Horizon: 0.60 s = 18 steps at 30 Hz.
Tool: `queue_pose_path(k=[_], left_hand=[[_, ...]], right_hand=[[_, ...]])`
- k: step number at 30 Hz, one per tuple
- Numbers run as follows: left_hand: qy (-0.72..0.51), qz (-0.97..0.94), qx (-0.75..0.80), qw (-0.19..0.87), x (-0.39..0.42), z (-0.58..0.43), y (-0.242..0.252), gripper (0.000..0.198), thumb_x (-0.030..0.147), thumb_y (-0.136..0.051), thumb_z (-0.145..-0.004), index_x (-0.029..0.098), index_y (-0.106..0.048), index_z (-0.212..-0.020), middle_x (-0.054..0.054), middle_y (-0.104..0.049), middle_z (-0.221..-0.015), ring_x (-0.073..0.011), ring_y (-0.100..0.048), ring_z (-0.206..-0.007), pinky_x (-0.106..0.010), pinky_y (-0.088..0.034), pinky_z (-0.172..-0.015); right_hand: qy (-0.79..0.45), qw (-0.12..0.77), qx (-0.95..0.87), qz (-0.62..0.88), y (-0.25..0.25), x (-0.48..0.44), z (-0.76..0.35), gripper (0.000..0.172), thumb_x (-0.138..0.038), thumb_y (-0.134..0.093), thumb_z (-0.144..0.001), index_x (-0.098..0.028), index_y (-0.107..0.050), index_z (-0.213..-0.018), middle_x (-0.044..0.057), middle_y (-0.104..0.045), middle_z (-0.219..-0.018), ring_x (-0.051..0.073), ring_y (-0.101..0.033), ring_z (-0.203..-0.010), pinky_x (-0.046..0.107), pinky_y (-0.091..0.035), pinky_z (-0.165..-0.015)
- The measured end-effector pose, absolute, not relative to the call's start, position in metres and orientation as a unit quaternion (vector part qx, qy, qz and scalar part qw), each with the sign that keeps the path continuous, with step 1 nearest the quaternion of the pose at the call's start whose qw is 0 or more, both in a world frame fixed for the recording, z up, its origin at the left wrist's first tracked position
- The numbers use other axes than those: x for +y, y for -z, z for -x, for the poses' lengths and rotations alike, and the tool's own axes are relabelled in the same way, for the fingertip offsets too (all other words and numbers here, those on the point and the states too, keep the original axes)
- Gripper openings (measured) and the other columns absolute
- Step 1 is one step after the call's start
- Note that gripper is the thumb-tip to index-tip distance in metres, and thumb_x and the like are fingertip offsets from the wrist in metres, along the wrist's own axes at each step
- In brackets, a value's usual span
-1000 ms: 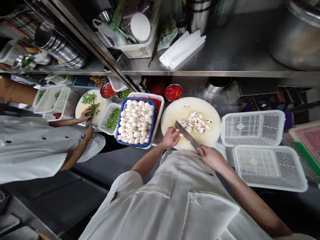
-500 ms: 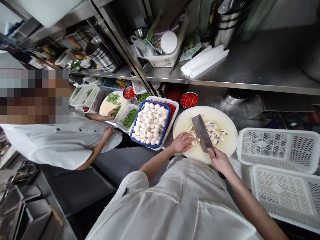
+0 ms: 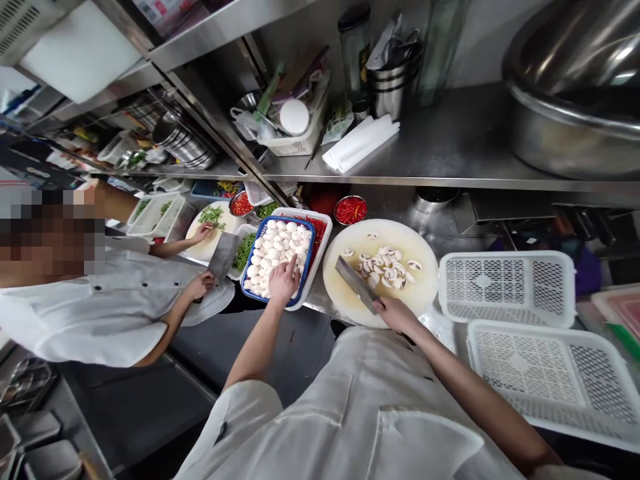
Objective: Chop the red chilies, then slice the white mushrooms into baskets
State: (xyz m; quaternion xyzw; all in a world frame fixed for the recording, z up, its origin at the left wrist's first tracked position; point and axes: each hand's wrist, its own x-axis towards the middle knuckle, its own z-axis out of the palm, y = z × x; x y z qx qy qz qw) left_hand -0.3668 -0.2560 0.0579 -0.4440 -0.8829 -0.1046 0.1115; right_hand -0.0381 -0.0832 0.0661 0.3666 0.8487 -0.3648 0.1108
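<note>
My left hand (image 3: 284,281) is over the blue basket (image 3: 243,279) of whole white mushrooms (image 3: 273,247), its index finger stretched out among them and its other fingers partly hidden. I see no mushroom held in it. In my right hand (image 3: 395,312) is the handle of a cleaver (image 3: 356,283), its broad blade resting low over the left part of the round white cutting board (image 3: 345,233). Sliced mushrooms (image 3: 385,267) lie in a loose pile right of the blade, with a few single slices apart from it.
White perforated baskets (image 3: 507,260) stand right of the board. Behind it are a bowl of red chillies (image 3: 351,210) and a steel shelf (image 3: 440,150) with a large metal basin (image 3: 565,147). At the left a co-worker (image 3: 115,300) holds another cleaver (image 3: 223,255) near cut greens.
My left hand has left the board and moved left onto the whole mushrooms. The cleaver has shifted to the board's left side, away from the slices. The view has turned right.
</note>
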Motion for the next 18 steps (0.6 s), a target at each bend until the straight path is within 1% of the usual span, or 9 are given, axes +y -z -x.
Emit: queue_pose_path(k=[2, 5, 7, 9, 11, 13, 15, 16, 18], left_hand=[[0.078, 0.427, -0.896, 0.099, -0.251, 0.372, -0.069, 0.055, 0.041, -0.049, -0.104, 0.021, -0.055, -0.155, -0.017, -0.071, -0.119, -0.0316, -0.069, -0.100, -0.040, -0.053, -0.087], [0.076, 0.403, -0.906, 0.106, -0.251, 0.376, -0.088, 0.054, 0.043, -0.052, -0.103, 0.022, -0.057, -0.152, -0.016, -0.070, -0.125, -0.0316, -0.071, -0.100, -0.037, -0.054, -0.079], [0.118, 0.397, -0.901, 0.131, -0.251, 0.372, -0.097, 0.052, 0.044, -0.052, -0.103, 0.023, -0.058, -0.150, -0.015, -0.069, -0.130, -0.0317, -0.071, -0.106, -0.038, -0.055, -0.083], [0.187, 0.414, -0.878, 0.151, -0.245, 0.359, -0.097, 0.046, 0.044, -0.051, -0.105, 0.023, -0.061, -0.145, -0.014, -0.070, -0.130, -0.0307, -0.069, -0.114, -0.040, -0.056, -0.093], [0.258, 0.454, -0.841, 0.142, -0.230, 0.335, -0.082, 0.039, 0.044, -0.051, -0.106, 0.022, -0.065, -0.135, -0.012, -0.072, -0.124, -0.0287, -0.068, -0.117, -0.041, -0.055, -0.100], [0.306, 0.499, -0.805, 0.096, -0.207, 0.306, -0.055, 0.034, 0.043, -0.052, -0.106, 0.023, -0.068, -0.127, -0.011, -0.073, -0.118, -0.0265, -0.070, -0.110, -0.040, -0.057, -0.098], [0.313, 0.549, -0.774, 0.034, -0.183, 0.279, -0.024, 0.031, 0.041, -0.056, -0.103, 0.023, -0.069, -0.125, -0.011, -0.073, -0.116, -0.0253, -0.071, -0.104, -0.038, -0.059, -0.092], [0.308, 0.564, -0.766, 0.020, -0.172, 0.269, -0.009, 0.030, 0.039, -0.058, -0.102, 0.023, -0.068, -0.125, -0.011, -0.072, -0.116, -0.0255, -0.071, -0.102, -0.038, -0.059, -0.089], [0.316, 0.571, -0.758, 0.019, -0.156, 0.258, 0.012, 0.031, 0.038, -0.061, -0.100, 0.023, -0.066, -0.126, -0.012, -0.070, -0.119, -0.0271, -0.069, -0.106, -0.042, -0.058, -0.093]], right_hand=[[0.373, 0.101, 0.842, -0.378, -0.072, -0.075, 0.047, 0.037, -0.034, -0.041, -0.110, -0.017, -0.073, -0.105, 0.014, -0.078, -0.107, 0.026, -0.072, -0.100, 0.029, -0.044, -0.077], [0.373, 0.077, 0.843, -0.380, -0.076, -0.061, 0.050, 0.038, -0.034, -0.040, -0.110, -0.015, -0.073, -0.113, 0.017, -0.077, -0.113, 0.029, -0.071, -0.105, 0.031, -0.045, -0.080], [0.363, 0.070, 0.844, -0.388, -0.076, -0.052, 0.046, 0.039, -0.035, -0.040, -0.110, -0.015, -0.073, -0.116, 0.018, -0.076, -0.116, 0.030, -0.071, -0.107, 0.033, -0.046, -0.082], [0.351, 0.073, 0.843, -0.402, -0.074, -0.043, 0.040, 0.039, -0.036, -0.040, -0.110, -0.016, -0.073, -0.116, 0.019, -0.076, -0.118, 0.030, -0.071, -0.107, 0.034, -0.047, -0.084], [0.340, 0.078, 0.840, -0.415, -0.070, -0.036, 0.034, 0.038, -0.036, -0.040, -0.110, -0.017, -0.073, -0.114, 0.018, -0.076, -0.117, 0.030, -0.072, -0.107, 0.033, -0.047, -0.083], [0.330, 0.076, 0.842, -0.419, -0.067, -0.031, 0.030, 0.039, -0.036, -0.040, -0.110, -0.018, -0.074, -0.113, 0.017, -0.077, -0.115, 0.029, -0.072, -0.107, 0.032, -0.046, -0.081], [0.319, 0.076, 0.846, -0.421, -0.066, -0.029, 0.028, 0.038, -0.033, -0.040, -0.110, -0.018, -0.075, -0.113, 0.016, -0.078, -0.113, 0.029, -0.072, -0.107, 0.031, -0.045, -0.078], [0.313, 0.077, 0.847, -0.422, -0.066, -0.030, 0.028, 0.038, -0.033, -0.040, -0.109, -0.018, -0.075, -0.112, 0.015, -0.078, -0.112, 0.029, -0.072, -0.107, 0.031, -0.045, -0.077], [0.302, 0.085, 0.848, -0.427, -0.069, -0.036, 0.029, 0.038, -0.032, -0.040, -0.109, -0.018, -0.075, -0.110, 0.015, -0.079, -0.111, 0.028, -0.072, -0.104, 0.030, -0.044, -0.076]])
